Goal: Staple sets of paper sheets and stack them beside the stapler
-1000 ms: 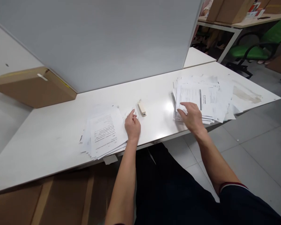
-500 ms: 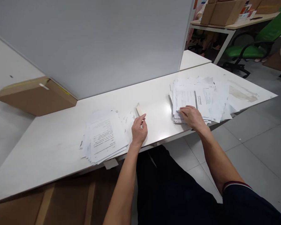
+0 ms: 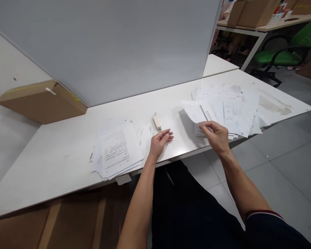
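My right hand [image 3: 215,136] pinches a printed sheet [image 3: 197,111] by its near edge and holds it lifted off the messy paper stack [image 3: 233,107] on the right of the white table [image 3: 54,152]. My left hand [image 3: 159,141] hovers near the table's front edge, palm turned up, fingers loosely curled, holding nothing. A cream stapler [image 3: 157,121] lies just beyond it. A second stack of printed pages [image 3: 116,148] lies to the left of that hand.
A grey partition panel [image 3: 106,45] stands along the table's back. A flat cardboard box [image 3: 41,100] lies at the far left. Cardboard sheets [image 3: 54,221] sit under the table. A green chair [image 3: 287,52] and a desk with boxes [image 3: 254,14] are at the far right.
My right hand went from pressing flat on the right stack to pinching the top sheet and lifting it leftward. My left hand left the left stack, moved right and turned palm up.
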Tool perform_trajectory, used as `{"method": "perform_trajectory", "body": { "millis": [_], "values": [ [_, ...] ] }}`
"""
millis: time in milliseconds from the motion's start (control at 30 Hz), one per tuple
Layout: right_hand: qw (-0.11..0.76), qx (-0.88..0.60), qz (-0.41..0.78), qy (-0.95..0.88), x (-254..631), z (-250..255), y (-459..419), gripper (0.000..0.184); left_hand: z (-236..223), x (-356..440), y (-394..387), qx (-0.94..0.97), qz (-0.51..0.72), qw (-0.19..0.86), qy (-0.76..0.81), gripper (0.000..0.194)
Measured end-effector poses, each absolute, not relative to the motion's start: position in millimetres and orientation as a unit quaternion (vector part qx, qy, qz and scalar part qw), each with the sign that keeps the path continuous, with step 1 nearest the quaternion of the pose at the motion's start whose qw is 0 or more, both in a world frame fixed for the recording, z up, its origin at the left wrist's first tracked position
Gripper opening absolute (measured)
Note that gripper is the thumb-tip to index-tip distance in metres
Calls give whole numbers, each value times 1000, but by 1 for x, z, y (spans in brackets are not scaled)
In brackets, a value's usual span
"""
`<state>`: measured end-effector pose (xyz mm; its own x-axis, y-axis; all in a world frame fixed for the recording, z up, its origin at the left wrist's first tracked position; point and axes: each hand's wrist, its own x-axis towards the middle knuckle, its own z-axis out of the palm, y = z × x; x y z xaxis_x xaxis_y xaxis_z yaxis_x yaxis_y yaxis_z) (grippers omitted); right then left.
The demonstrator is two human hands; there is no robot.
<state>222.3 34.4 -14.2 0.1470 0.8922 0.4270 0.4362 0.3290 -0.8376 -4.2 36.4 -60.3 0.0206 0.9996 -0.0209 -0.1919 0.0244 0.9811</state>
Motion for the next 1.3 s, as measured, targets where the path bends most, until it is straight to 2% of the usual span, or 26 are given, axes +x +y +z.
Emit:
{"method": "perform_trajectory", "body": {
  "millis": [100,167,233,333,467,533,633,700,767,833,867,933,1000,1167,1300],
  "values": [
    [514,-478,216,-679,194,-16,14,10,-53,-6,36,361,502,679,396,51],
    [488,-431,209,-730,175,-25,1,8,-51,-4,35,334,483,723,363,58],
    [464,-386,197,-772,157,-37,-10,10,-51,-2,34,318,508,716,357,58],
    [437,-343,178,-812,142,-53,-21,13,-55,0,35,296,553,671,395,47],
    [415,-298,209,-834,146,-57,-20,6,-61,-1,35,281,565,650,424,45],
    [434,-333,220,-808,157,-51,-13,11,-61,-2,34,287,574,640,423,46],
    [486,-469,174,-717,178,-40,3,20,-58,-4,32,304,583,628,417,49],
    [490,-545,172,-658,191,-34,14,33,-55,-5,31,321,586,624,404,49],
    [470,-573,244,-626,198,-31,23,52,-52,-6,30,341,589,621,389,48],
    [451,-550,349,-610,199,-29,30,61,-51,-7,30,359,596,610,380,48],
    [448,-526,397,-605,198,-29,32,58,-51,-7,30,367,602,598,380,48],
    [457,-477,458,-595,193,-25,36,40,-48,-8,30,384,623,561,388,48],
    [484,-448,470,-587,185,-18,38,27,-41,-11,30,408,644,509,401,46],
    [568,-403,443,-564,169,2,43,22,-11,-22,27,464,687,384,407,36],
    [589,-347,461,-566,161,-4,49,20,-4,-27,22,481,709,330,396,28]
  ]
}}
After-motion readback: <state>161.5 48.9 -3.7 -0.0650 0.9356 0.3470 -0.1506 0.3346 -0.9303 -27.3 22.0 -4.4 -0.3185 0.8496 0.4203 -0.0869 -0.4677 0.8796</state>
